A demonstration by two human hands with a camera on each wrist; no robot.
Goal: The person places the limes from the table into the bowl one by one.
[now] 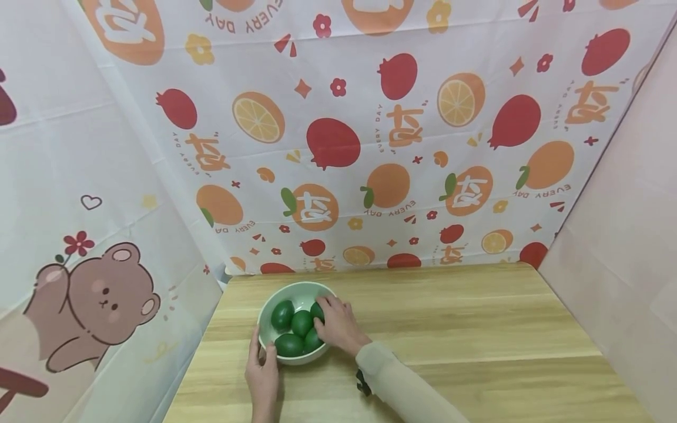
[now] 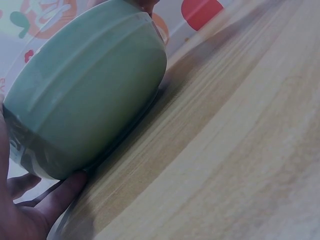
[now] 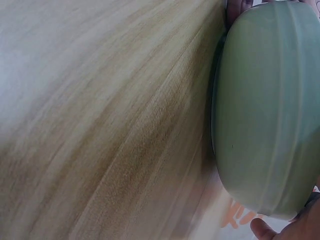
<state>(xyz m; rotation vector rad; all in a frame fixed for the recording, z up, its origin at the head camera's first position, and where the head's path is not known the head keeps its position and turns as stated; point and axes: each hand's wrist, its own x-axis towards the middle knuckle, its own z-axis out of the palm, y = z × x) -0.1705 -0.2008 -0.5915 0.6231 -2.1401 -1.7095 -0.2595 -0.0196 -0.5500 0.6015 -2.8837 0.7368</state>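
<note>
A pale green bowl [image 1: 304,288] stands upright at the table's back left. It contains several dark green, egg-shaped fruits [image 1: 289,345]; their exact kind is unclear. The left hand [image 1: 262,373] holds the bowl from outside at its near left, fingers along the side and thumb at the front. In the left wrist view, a fingertip of this hand [image 2: 30,210] touches the bowl [image 2: 95,90] low down, near the tabletop. Reaching over the right rim, the right hand [image 1: 341,323] grips a green fruit [image 1: 316,312], which its fingers partly cover. In the right wrist view, the bowl's wall [image 3: 265,110] hides the fruits.
The bowl and hands are on a light wood-grain table [image 1: 449,329]. Behind it rises a white cloth [image 1: 370,117] printed with fruits. A cloth with a bear print [image 1: 113,294] hangs on the left, and a plain pale cloth [image 1: 624,235] on the right.
</note>
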